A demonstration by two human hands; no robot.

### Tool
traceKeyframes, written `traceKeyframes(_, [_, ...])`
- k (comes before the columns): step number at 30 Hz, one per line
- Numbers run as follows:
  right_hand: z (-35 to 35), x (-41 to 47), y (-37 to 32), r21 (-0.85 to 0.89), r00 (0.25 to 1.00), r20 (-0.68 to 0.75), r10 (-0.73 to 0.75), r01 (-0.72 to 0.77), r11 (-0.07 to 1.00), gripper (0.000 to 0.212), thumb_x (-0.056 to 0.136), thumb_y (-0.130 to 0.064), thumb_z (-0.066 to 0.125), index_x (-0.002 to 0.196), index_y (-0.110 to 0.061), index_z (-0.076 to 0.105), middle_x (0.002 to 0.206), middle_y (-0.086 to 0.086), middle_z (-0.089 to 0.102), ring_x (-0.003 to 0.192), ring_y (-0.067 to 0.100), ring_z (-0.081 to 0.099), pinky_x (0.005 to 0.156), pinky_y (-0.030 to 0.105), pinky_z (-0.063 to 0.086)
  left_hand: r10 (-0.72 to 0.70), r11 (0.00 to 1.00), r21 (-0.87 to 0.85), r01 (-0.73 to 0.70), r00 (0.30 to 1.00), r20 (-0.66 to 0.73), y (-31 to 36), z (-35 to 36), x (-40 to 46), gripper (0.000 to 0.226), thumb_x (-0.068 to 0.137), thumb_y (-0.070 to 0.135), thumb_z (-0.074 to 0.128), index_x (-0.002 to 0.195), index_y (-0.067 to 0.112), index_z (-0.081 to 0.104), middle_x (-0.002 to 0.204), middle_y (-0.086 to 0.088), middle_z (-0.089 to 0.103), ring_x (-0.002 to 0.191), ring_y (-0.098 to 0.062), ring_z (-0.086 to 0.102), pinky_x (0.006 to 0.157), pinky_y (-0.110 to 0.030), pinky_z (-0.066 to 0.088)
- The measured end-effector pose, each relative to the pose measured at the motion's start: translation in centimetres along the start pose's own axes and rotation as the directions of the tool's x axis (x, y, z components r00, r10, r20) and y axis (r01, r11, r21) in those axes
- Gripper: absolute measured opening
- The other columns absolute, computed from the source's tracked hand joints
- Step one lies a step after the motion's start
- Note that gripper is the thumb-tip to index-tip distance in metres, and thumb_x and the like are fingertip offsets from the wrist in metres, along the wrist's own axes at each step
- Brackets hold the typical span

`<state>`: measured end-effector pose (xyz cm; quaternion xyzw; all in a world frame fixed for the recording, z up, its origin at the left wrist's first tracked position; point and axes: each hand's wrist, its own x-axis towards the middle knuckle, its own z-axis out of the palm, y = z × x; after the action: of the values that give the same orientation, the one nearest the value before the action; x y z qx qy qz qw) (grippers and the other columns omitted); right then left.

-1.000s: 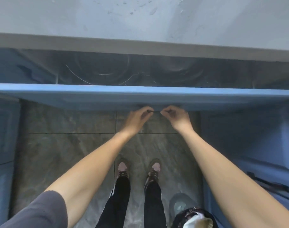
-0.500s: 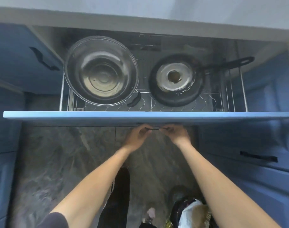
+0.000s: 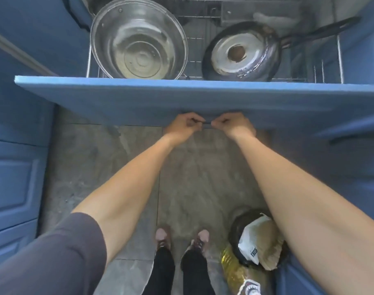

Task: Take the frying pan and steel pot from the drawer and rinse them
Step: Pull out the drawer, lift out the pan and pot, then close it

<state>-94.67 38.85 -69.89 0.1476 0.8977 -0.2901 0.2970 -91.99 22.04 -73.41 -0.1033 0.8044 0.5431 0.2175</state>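
A kitchen floor of grey stone tile runs between blue cabinet fronts, seen from above by a person standing at an open blue drawer. Both arms reach forward: the left hand and right hand sit side by side at the drawer front's lower edge, each grip curled around a thin dark handle that shows between them. Inside the drawer, on a wire rack, the steel pot sits on the left, open side up, well apart from the hands. To its right, the dark frying pan lies bottom up, its long handle pointing to the far right. A bin with a white and brown bag stands beside the person's shoes.
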Motion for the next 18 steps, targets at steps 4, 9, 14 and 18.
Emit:
traceKeyframes(4, [0.9,-1.0,1.2,0.006,0.999,0.041,0.002,-0.002,1.000,0.018,0.076,-0.048,0.068,0.091,-0.037,0.069,0.097,-0.013,0.065,0.106,0.013,0.060,0.080,0.024,0.039,0.024,0.999,-0.033,-0.027,0.997,-0.074,-1.4,1.5,-2.2,0.016,0.088,0.015,0.060,0.084,0.029,0.064,0.082,0.005,0.064,0.074,-0.007,0.056,0.080,-0.029,0.047])
traceKeyframes(9, [2.2,-1.6,2.1,0.024,0.998,-0.049,-0.042,0.043,0.999,0.012,0.077,-0.048,0.066,0.085,-0.038,0.066,0.100,-0.011,0.068,0.105,0.015,0.061,0.086,0.028,0.044,0.035,0.999,-0.023,-0.036,0.997,-0.065,-1.9,1.7,-3.0,0.021,0.091,0.013,0.054,0.088,0.030,0.064,0.091,-0.001,0.067,0.092,-0.024,0.066,0.088,-0.036,0.049])
traceKeyframes(14, [2.1,-1.4,1.7,-0.031,0.999,-0.036,-0.035,0.033,0.999,0.012,0.079,-0.047,0.063,0.086,-0.038,0.063,0.108,-0.009,0.068,0.106,0.018,0.060,0.090,0.030,0.045,-0.023,0.982,0.186,0.040,0.995,-0.093,-1.2,2.1,-3.3,0.035,0.094,0.014,0.036,0.113,0.027,0.062,0.106,-0.003,0.067,0.094,-0.027,0.063,0.079,-0.033,0.049])
traceKeyframes(18, [2.8,-3.7,1.6,-0.192,0.994,0.069,-0.081,0.093,0.977,0.046,0.085,-0.039,0.058,0.129,-0.031,0.048,0.127,0.006,0.060,0.115,0.028,0.057,0.092,0.035,0.045,-0.081,0.868,0.496,-0.011,0.983,0.163,0.1,1.1,-7.1,0.058,0.093,0.018,0.047,0.147,0.025,0.029,0.143,-0.012,0.045,0.128,-0.030,0.045,0.100,-0.034,0.040])
